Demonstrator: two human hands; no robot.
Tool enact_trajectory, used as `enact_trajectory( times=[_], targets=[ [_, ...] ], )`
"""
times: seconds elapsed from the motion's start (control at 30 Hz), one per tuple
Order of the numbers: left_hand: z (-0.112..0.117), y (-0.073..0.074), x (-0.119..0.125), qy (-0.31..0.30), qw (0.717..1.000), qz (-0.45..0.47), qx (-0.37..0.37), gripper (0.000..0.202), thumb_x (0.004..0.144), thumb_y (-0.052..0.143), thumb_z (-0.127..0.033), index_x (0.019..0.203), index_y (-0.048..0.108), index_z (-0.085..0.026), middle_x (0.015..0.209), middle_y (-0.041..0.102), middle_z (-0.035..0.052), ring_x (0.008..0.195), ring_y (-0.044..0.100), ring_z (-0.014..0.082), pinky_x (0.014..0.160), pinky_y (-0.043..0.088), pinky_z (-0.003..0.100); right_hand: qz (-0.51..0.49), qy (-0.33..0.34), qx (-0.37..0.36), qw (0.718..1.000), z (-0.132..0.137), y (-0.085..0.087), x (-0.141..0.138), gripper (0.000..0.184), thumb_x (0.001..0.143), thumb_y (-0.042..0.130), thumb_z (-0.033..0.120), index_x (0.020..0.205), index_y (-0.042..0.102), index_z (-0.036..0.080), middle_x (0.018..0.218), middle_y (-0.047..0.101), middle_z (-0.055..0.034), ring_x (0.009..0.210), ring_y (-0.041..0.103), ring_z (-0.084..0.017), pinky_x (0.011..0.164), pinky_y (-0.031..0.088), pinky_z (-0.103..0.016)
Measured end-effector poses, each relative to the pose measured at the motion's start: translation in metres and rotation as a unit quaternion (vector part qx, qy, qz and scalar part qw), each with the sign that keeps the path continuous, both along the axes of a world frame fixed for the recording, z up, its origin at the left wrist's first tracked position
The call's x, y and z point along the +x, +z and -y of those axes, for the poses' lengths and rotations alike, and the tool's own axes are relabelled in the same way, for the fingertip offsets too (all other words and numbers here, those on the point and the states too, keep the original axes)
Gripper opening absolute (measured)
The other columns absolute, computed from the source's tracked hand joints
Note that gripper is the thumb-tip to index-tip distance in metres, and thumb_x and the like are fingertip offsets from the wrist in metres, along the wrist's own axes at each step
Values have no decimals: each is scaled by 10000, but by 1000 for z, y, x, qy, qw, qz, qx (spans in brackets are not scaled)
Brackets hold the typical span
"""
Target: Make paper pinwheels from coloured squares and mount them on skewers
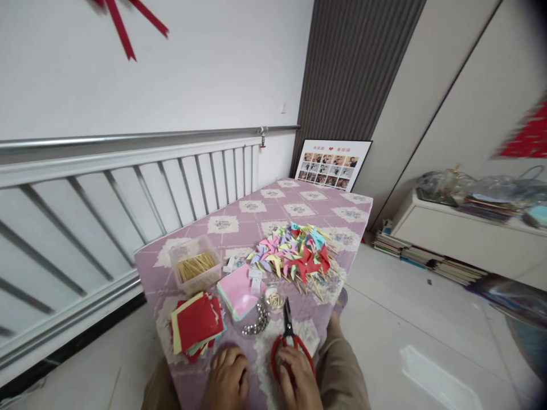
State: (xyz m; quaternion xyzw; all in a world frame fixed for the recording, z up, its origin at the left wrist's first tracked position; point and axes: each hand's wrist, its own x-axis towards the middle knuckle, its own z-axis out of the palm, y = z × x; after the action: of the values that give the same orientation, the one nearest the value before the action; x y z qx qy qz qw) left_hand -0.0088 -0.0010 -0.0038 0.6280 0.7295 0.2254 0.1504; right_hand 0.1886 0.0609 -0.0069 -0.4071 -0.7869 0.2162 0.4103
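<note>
My left hand (227, 376) rests on the near edge of the table with its fingers curled in, and nothing shows in it. My right hand (299, 380) is on the red handles of a pair of scissors (288, 322), whose dark blades point away from me. Left of the scissors lie a silvery beaded string (257, 322) and a small round clear container (274, 298) of short pale pieces. Pink paper squares (237, 289) are stacked behind them. A stack of red and yellow paper (197, 324) lies beyond my left hand.
Many coloured paper pinwheels (294, 250) on sticks are heaped mid-table. A clear plastic box (196, 265) holds thin wooden sticks. The purple patterned tablecloth (294, 196) reaches back to a photo board (333, 162). A white radiator (128, 199) runs along the left side.
</note>
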Motion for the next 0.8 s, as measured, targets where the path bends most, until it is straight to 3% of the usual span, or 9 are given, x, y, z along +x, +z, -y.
enact_trajectory(
  times=[0.17, 0.37, 0.57, 0.8],
  targets=[
    [6, 6, -1, -6, 999, 41, 34, 216, 797, 471, -104, 830, 641, -234, 974, 634, 23, 992, 539, 203, 917, 384, 362, 19, 70, -23, 997, 18, 16, -43, 232, 850, 472, 126, 933, 650, 249, 910, 713, -69, 871, 675, -240, 773, 568, -368],
    [6, 3, -7, 4, 998, 57, 40, 232, 792, 461, -77, 851, 643, -208, 962, 634, 44, 953, 531, 208, 894, 402, 378, 32, 106, -72, 991, 16, 6, -80, 231, 866, 443, 112, 871, 651, 212, 819, 691, -55, 788, 659, -218, 729, 548, -342],
    [5, 0, -10, 10, 991, 104, 82, 248, 733, 473, -31, 813, 634, -202, 906, 641, 43, 898, 537, 200, 841, 421, 357, 61, 110, -51, 991, 11, -8, -86, 218, 897, 446, 161, 931, 649, 232, 857, 699, -56, 814, 664, -231, 739, 553, -368],
    [5, -20, -23, 11, 972, 197, 132, 291, 672, 485, -19, 855, 625, -197, 849, 661, 44, 815, 600, 177, 749, 468, 293, 94, 137, 45, 985, -3, -27, -78, 205, 877, 484, 153, 990, 635, 232, 872, 722, -74, 798, 699, -233, 711, 588, -350]
  ],
)
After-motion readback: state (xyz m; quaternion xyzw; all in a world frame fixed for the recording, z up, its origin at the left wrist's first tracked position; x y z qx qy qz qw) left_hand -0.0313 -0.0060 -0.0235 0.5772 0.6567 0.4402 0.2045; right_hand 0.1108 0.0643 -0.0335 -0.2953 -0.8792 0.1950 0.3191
